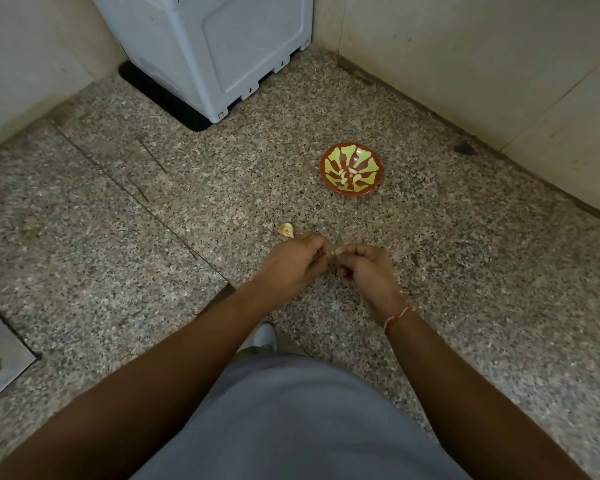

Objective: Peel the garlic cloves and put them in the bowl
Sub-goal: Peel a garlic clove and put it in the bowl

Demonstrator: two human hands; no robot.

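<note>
Garlic clove point(332, 252), seemingly, pinched by both hands' fingers point(321, 252) above speckled floor point(465, 271).

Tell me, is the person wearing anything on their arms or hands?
Both arms are bare, with no sleeves showing and no gloves. The left hand has nothing on it that shows. Just behind the right hand, a thin red and white thread is tied around the wrist like a bracelet. No rings or watch can be seen.
</note>
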